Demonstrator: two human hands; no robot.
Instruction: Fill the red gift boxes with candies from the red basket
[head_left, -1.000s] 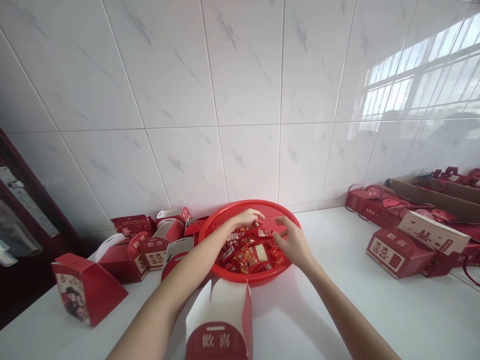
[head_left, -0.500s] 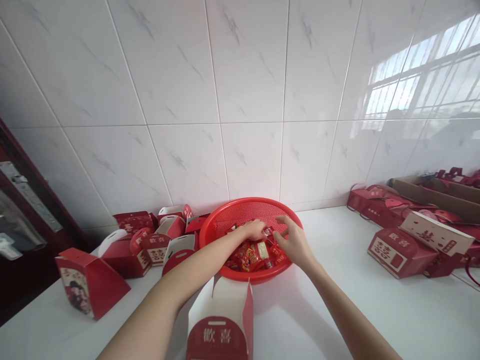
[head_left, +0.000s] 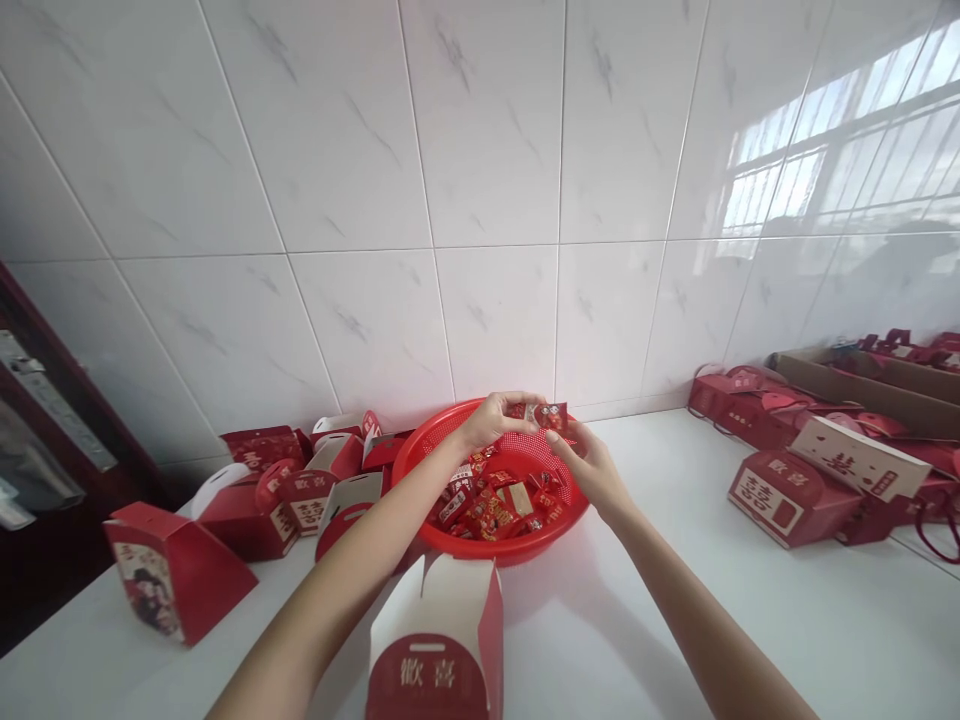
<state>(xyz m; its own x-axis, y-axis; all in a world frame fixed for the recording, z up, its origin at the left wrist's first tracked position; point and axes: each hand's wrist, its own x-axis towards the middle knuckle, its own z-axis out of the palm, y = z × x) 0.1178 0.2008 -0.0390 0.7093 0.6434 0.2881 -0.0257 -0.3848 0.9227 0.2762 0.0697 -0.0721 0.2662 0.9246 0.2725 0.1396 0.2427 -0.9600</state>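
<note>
Over the red plastic basket (head_left: 480, 552), my left hand (head_left: 496, 420) pinches a small red wrapped candy (head_left: 553, 416) between thumb and fingers. My right hand (head_left: 591, 465) is close against it from the right, its thumb at the candy's lower edge and its fingers curled, partly hidden behind. Beneath both hands, several wrapped candies (head_left: 491, 515) lie loose in the basket, mostly red with one pale-faced packet. An open red and white gift box (head_left: 435, 670) stands in front of the basket, its top flaps up, between my forearms.
Left of the basket several red gift boxes (head_left: 309, 500) crowd together, with a slanted red box (head_left: 180, 575) nearest the edge. More red boxes (head_left: 799, 500) stand at the right beside a cardboard carton (head_left: 840, 385). A tiled wall (head_left: 495, 320) rises behind the white table (head_left: 637, 620).
My left hand reached down into the candies, then rose with a wrapped candy and moved to my right hand. My right hand stayed near the basket's right side.
</note>
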